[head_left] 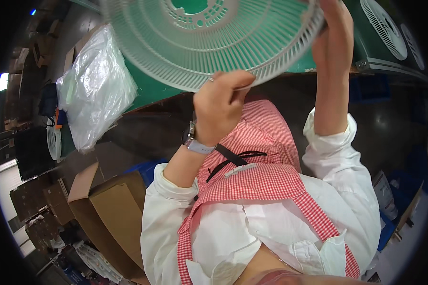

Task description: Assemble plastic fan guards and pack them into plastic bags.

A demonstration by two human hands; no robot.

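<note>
A round white plastic fan grille [252,42] with fine radial slats and an open centre hub is held up over the green work table [149,90]. My left hand [219,104] is closed on the grille's near rim, thumb along the edge. A watch with a light strap sits on that wrist. At the right edge of the grille, my right hand [335,21] grips the rim; its fingers are partly hidden and cut by the upper edge of the view.
A clear plastic bag [97,88] lies over the table's left edge. More fan grilles [384,28] rest at the far right. An opened cardboard box [114,209] stands at lower left, and blue bins [370,88] sit under the table at right.
</note>
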